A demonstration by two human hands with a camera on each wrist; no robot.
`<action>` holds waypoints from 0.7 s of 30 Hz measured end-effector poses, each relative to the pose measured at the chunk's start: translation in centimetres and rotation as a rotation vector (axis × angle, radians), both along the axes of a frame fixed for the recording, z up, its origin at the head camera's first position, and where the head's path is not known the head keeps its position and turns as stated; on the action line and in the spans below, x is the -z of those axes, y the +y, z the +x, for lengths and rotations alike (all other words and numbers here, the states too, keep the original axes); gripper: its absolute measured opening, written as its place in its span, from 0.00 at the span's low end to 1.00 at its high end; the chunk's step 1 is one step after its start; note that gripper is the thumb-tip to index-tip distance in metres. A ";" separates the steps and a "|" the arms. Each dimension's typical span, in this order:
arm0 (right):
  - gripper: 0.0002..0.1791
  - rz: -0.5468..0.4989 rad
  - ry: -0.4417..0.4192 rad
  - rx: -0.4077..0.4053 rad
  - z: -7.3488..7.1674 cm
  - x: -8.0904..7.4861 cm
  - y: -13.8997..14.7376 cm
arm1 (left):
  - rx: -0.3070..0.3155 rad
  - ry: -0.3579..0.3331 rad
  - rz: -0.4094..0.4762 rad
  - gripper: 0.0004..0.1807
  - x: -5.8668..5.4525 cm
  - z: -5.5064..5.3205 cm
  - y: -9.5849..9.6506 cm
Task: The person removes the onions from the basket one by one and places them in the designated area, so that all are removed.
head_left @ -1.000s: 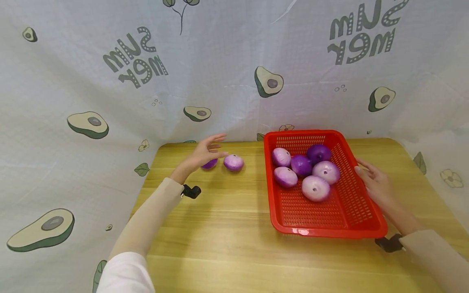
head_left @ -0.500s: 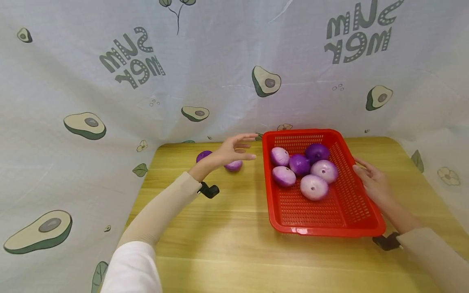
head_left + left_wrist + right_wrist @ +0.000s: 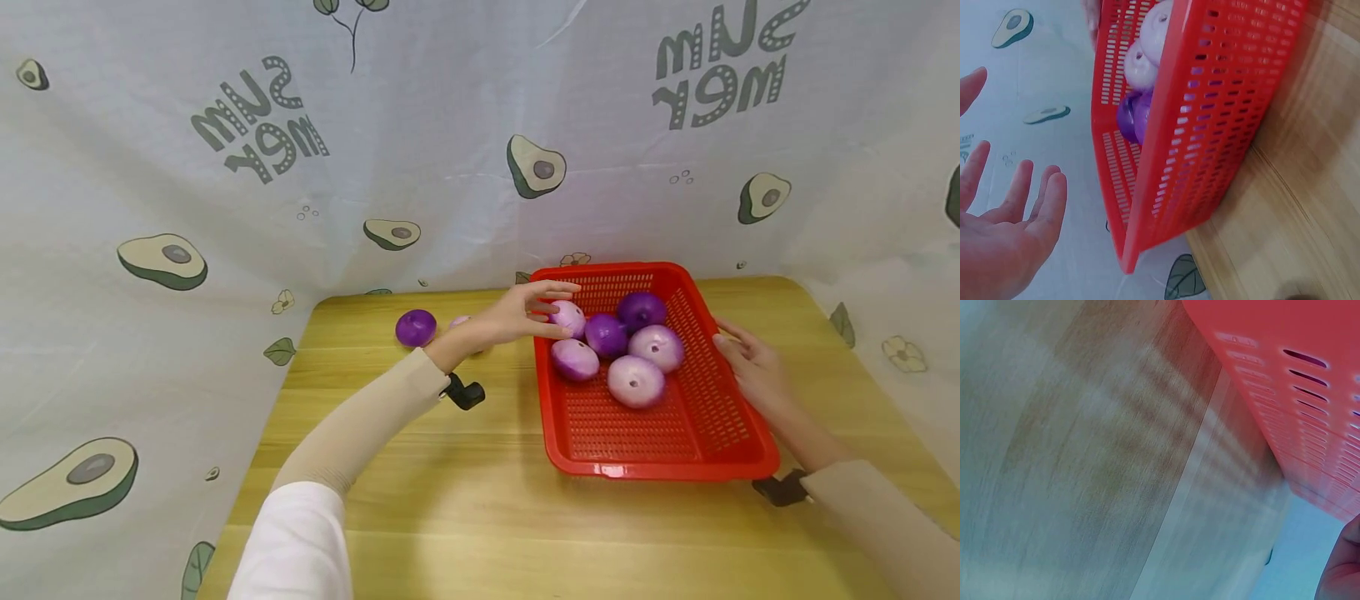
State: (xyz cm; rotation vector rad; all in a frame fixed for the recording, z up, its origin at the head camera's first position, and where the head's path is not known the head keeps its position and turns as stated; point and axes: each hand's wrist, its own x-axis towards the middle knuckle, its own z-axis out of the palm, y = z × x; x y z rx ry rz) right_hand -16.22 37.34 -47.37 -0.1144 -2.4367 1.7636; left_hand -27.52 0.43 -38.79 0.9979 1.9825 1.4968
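Note:
A red plastic basket (image 3: 660, 477) stands on the table at the right, holding several purple-and-white onions (image 3: 636, 382) and darker purple ones (image 3: 641, 311). Over the basket's left rim hovers my left hand (image 3: 510, 319), its fingers spread and nothing between them. In the left wrist view the same hand (image 3: 1010, 231) is apart from the basket wall (image 3: 1210, 125). At the basket's right rim, my right hand (image 3: 765, 371) grips the edge. Only a bit of it (image 3: 1342, 565) shows in the right wrist view. A purple onion (image 3: 416, 328) and a paler onion (image 3: 459, 321), partly behind my left arm, lie left of the basket.
The wooden table (image 3: 465, 517) extends in front of the basket. Behind and beside it hangs a pale cloth (image 3: 450, 108) with printed avocados. A small black camera (image 3: 467, 393) sits at my left wrist.
My left hand has moved right, from above the two loose onions to the basket's left rim. The purple onion is now uncovered. My right hand stays at the basket.

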 end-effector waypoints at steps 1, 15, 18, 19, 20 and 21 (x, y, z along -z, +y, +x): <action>0.30 0.001 0.001 -0.002 0.0 0.0 0.0 | 0.010 -0.006 0.002 0.35 -0.1 0.1 0.3; 0.31 -0.014 0.002 0.007 0.1 0.0 0.1 | 0.012 -0.031 0.013 0.33 0.7 1.1 5.0; 0.31 -0.021 0.002 0.003 0.1 0.0 0.0 | 0.001 -0.039 0.018 0.32 1.0 1.3 6.0; 0.31 -0.029 0.003 -0.001 0.1 -0.1 0.0 | -0.001 -0.049 0.020 0.32 1.1 1.4 6.3; 0.31 -0.035 0.006 -0.005 0.2 -0.1 0.0 | -0.003 -0.062 0.017 0.32 1.1 1.5 6.6; 0.31 -0.040 0.007 -0.008 0.2 -0.1 0.0 | -0.003 -0.080 0.015 0.31 1.2 1.5 6.9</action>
